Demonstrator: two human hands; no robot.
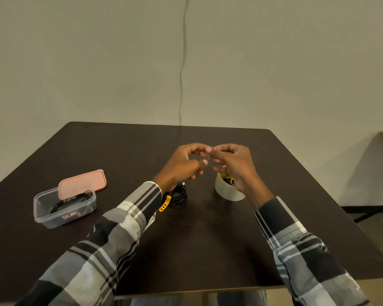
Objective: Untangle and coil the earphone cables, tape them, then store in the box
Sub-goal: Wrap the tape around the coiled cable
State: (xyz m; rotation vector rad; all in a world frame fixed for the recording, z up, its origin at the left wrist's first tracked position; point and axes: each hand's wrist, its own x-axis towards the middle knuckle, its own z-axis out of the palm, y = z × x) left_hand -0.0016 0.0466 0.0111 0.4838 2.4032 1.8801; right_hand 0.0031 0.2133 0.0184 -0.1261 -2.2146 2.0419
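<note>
Pinching a clear tape strip (209,153) between left hand (181,164) and right hand (234,164) above the desk (208,239); keeping it taut, unfolded, ready for wrapping the coiled earphone cable (179,194).

My sleeves (124,219) are soft checked cloth. The table (208,239) looks matt dark wood-grain laminate. At nine o'clock, the box (53,214) is clear glossy plastic, its lid (84,183) matt pink plastic.

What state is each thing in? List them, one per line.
Box: open, black cable coiled inside.
Lid: off, behind box.
Tape roll: on its side, on table.
Coiled cable: on table, untaped.
Left hand, right hand: pinching clear tape piece.
</note>
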